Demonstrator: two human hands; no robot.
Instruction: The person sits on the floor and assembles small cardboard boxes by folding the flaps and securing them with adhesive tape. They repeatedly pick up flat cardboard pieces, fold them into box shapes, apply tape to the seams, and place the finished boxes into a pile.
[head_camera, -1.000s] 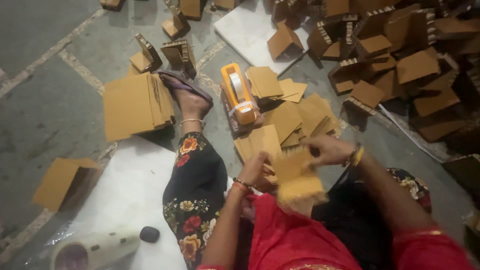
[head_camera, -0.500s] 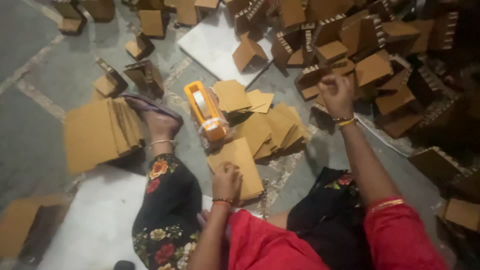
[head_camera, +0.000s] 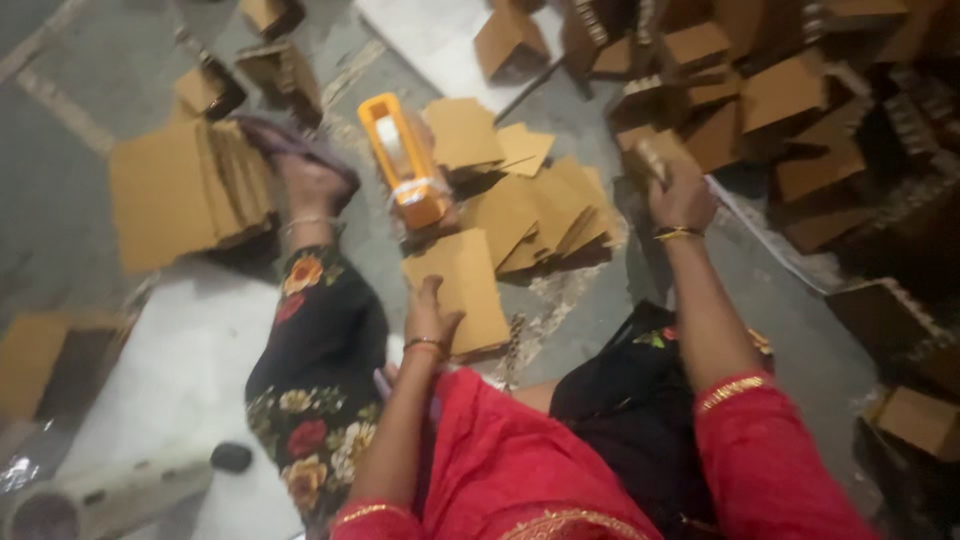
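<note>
While the left hand (head_camera: 432, 318) is lying flat with fingers spread on a stack of cardboard sheets (head_camera: 462, 285) at centre frame, a small cardboard piece (head_camera: 655, 155) is being gripped by the right hand (head_camera: 680, 200) at upper right. An orange tape dispenser (head_camera: 408, 172) is lying just above the stack.
</note>
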